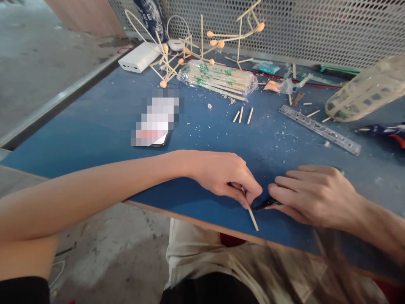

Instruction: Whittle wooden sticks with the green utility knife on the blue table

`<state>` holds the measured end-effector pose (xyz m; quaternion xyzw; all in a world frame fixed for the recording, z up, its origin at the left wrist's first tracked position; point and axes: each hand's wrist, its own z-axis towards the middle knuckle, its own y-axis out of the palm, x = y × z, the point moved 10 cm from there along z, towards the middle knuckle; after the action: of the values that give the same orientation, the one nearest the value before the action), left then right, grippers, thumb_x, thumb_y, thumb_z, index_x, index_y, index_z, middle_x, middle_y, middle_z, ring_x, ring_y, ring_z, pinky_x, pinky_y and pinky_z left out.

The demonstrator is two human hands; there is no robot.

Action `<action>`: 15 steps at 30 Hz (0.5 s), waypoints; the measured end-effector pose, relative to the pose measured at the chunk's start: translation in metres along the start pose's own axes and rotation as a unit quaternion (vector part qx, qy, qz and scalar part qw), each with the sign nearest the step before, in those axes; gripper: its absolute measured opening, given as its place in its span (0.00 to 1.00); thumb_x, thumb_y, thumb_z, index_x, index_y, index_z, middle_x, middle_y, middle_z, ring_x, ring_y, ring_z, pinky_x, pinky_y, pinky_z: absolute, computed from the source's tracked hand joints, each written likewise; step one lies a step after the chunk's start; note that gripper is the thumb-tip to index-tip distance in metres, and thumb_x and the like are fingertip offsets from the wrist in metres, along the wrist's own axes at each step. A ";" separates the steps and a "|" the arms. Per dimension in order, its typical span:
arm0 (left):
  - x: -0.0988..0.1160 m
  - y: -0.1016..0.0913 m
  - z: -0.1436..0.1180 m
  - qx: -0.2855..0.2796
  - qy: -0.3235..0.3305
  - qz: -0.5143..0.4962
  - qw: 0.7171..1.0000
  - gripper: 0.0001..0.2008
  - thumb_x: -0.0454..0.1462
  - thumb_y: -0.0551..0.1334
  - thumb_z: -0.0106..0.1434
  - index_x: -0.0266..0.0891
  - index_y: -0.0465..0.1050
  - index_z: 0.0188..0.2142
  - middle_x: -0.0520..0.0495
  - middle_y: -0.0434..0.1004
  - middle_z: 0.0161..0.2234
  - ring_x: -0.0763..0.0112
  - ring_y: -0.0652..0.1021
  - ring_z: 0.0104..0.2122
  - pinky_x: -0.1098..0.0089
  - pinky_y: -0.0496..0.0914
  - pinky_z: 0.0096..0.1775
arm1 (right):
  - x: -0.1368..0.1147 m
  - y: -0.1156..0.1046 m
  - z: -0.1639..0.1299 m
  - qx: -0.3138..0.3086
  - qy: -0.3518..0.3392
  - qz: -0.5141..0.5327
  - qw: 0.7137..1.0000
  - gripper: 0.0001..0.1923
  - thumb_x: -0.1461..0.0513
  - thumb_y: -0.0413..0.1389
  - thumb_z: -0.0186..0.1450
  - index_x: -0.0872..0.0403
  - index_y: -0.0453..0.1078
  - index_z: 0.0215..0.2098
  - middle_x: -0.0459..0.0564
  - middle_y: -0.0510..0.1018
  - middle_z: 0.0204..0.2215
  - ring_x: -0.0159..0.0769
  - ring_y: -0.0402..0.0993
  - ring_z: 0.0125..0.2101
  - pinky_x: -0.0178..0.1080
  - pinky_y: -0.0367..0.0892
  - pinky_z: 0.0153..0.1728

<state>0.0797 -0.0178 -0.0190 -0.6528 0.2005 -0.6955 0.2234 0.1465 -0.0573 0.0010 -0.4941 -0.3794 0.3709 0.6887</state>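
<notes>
Near the table's front edge, my left hand point(226, 173) pinches a thin wooden stick point(253, 219), whose lower end points toward me. My right hand point(316, 192) is wrapped round a utility knife point(267, 203) with a dark blade end; bits of its green handle show past the fingers. The blade tip lies against or just beside the stick; I cannot tell if it is cutting in. Beyond the hands lie three short cut stick pieces point(241, 115) and a clear plastic ruler point(319, 129).
A bag of wooden sticks point(220, 78) lies at the back, beside stick frames with orange blobs point(220, 44). Left are a white power bank point(139, 57) and a phone point(160, 138). A plastic bottle point(363, 90) and glue gun point(386, 128) are right. Perforated metal panel point(316, 33) stands behind.
</notes>
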 end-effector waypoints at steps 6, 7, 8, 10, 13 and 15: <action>-0.002 -0.005 0.000 0.026 -0.002 -0.016 1.000 0.06 0.40 0.67 0.64 0.51 0.77 0.29 0.55 0.81 0.28 0.70 0.79 0.29 0.68 0.67 0.39 | -0.005 -0.008 0.000 0.034 -0.030 -0.049 0.998 0.11 0.56 0.54 0.74 0.51 0.69 0.34 0.41 0.72 0.23 0.33 0.61 0.23 0.42 0.50 0.28; -0.001 -0.003 0.000 0.018 -0.003 -0.012 1.000 0.06 0.39 0.67 0.65 0.51 0.77 0.30 0.55 0.81 0.29 0.70 0.79 0.30 0.68 0.67 0.39 | -0.005 -0.007 0.000 0.031 -0.034 -0.045 0.998 0.10 0.57 0.53 0.74 0.51 0.70 0.35 0.41 0.73 0.24 0.34 0.61 0.23 0.42 0.51 0.28; -0.001 -0.002 0.000 0.009 -0.003 -0.006 1.000 0.06 0.39 0.66 0.66 0.51 0.77 0.31 0.55 0.82 0.30 0.70 0.80 0.31 0.68 0.67 0.40 | -0.004 -0.005 0.001 0.024 -0.034 -0.036 0.998 0.11 0.57 0.53 0.74 0.51 0.70 0.35 0.42 0.73 0.24 0.34 0.61 0.24 0.42 0.51 0.29; 0.000 0.001 0.000 -0.007 -0.002 0.005 1.000 0.07 0.39 0.64 0.68 0.51 0.77 0.32 0.54 0.82 0.32 0.70 0.80 0.33 0.68 0.67 0.40 | -0.002 0.000 0.003 0.006 -0.027 -0.011 1.000 0.12 0.56 0.52 0.75 0.51 0.69 0.35 0.43 0.73 0.25 0.35 0.62 0.25 0.42 0.52 0.29; 0.002 -0.001 0.001 0.004 -0.002 -0.001 1.000 0.07 0.38 0.65 0.66 0.51 0.78 0.31 0.55 0.83 0.32 0.70 0.81 0.33 0.69 0.67 0.40 | -0.002 0.002 0.004 -0.002 -0.010 0.008 1.000 0.14 0.55 0.51 0.75 0.51 0.67 0.32 0.43 0.71 0.24 0.35 0.62 0.24 0.42 0.52 0.29; 0.001 -0.004 0.001 0.018 -0.008 -0.016 1.000 0.06 0.37 0.67 0.64 0.51 0.78 0.30 0.55 0.83 0.31 0.70 0.81 0.32 0.69 0.68 0.39 | -0.002 0.000 0.003 0.007 0.006 0.005 1.000 0.15 0.54 0.52 0.74 0.50 0.66 0.31 0.42 0.69 0.23 0.35 0.60 0.23 0.41 0.51 0.28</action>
<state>0.0801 -0.0156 -0.0157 -0.6574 0.1760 -0.6971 0.2256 0.1429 -0.0574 0.0016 -0.4931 -0.3702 0.3743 0.6926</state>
